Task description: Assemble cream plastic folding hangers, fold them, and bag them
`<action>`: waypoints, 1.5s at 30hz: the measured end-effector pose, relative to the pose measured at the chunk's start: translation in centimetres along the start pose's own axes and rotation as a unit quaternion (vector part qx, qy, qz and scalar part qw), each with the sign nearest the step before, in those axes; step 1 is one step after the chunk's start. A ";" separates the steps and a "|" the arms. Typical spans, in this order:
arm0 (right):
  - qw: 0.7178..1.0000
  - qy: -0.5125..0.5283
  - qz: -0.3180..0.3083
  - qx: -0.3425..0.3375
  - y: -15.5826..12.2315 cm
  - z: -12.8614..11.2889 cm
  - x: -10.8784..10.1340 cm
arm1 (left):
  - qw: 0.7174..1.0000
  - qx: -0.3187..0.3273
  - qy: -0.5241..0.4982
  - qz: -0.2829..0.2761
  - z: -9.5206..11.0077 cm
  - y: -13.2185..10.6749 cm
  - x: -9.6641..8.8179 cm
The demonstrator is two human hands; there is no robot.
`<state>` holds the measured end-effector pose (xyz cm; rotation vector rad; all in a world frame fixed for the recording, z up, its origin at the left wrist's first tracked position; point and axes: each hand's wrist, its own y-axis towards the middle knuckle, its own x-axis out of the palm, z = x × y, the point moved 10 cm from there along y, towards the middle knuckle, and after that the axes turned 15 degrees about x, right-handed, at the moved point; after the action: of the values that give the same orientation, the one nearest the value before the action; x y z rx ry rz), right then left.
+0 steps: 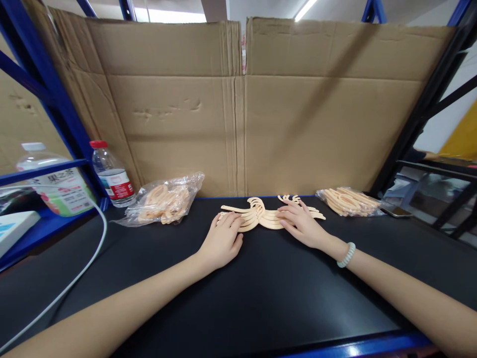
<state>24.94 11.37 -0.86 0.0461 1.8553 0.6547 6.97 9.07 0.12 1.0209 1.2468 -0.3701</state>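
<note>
A row of cream, curved pieces with hooked ends (256, 215) lies overlapping on the black tabletop in front of me. My left hand (224, 239) rests palm down over their left end, its fingers laid across the pieces and its thumb apart. On the other side, my right hand (303, 224) lies with fingers stretched and spread over the right part of the row. Both hands touch the pieces, and neither is closed round them. My fingers hide some of the ends. Small hooked tips (289, 199) stick out behind my right hand.
Clear plastic bags of similar cream pieces lie at the left (164, 201) and right (348, 201). A red-capped bottle (114, 174) stands behind the left bag, near a larger jug (61, 184). A white cable (100, 238) crosses the left side. Cardboard (179, 124) walls the back. A phone (397, 211) lies right.
</note>
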 end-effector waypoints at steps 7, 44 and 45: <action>1.000 0.016 0.019 -0.002 0.0 -0.1 -0.6 | 1.000 0.004 -0.001 0.004 0.0 0.2 -0.1; 0.939 0.166 0.247 0.169 -0.1 7.5 -7.8 | 0.955 0.288 -0.055 -0.030 7.9 -1.1 -0.7; 0.937 0.160 0.257 0.173 -0.1 8.1 -8.3 | 0.955 0.291 -0.053 -0.029 8.0 -1.1 -0.8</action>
<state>35.34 11.84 4.37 0.7144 2.2799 0.7081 10.74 1.91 0.15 1.4418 1.0916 -0.8622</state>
